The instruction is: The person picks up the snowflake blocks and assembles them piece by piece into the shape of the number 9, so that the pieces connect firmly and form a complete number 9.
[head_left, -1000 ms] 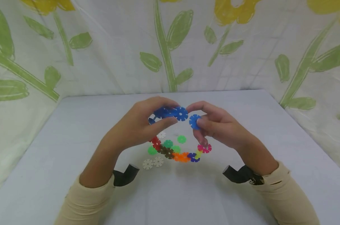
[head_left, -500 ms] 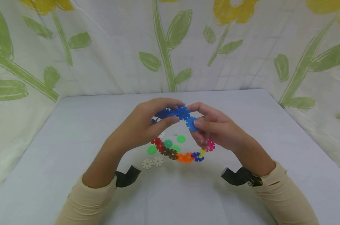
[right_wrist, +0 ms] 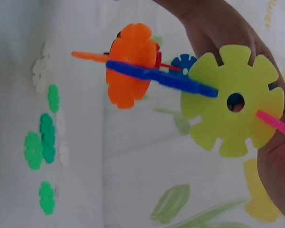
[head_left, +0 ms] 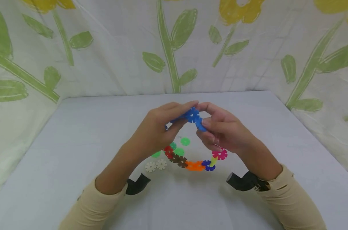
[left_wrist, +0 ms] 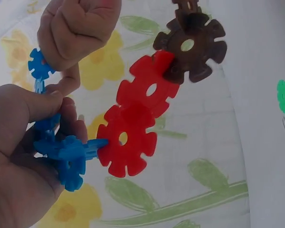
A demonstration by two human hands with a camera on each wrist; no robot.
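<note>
A white backdrop (head_left: 119, 48) painted with yellow flowers and green stems hung behind a pale table (head_left: 61, 153). My 2 cream sleeves (head_left: 99, 204) reached in from the near side. My left hand (head_left: 161, 127) grasped a cluster of blue discs (head_left: 193, 115), fingers over the top, thumb below. My right hand (head_left: 225, 131) pinched 1 end disc (head_left: 201, 125), also blue, between thumb and finger; it met the cluster, but I could not tell whether the slots had engaged. The chain (head_left: 195, 165) of notched discs sagged in an arc above the table, below and between my hands. Order from the blue: 2 red, 2 brown, orange, dark blue, 1 yellow, then 1 pink disc (head_left: 220, 154) just below my right fingers, contact unclear. Loose on the table beyond the arc lay green discs (head_left: 185, 141), another partly hidden by my left wrist. Nearer me, 2 white discs (head_left: 150, 166) lay side by side.
</note>
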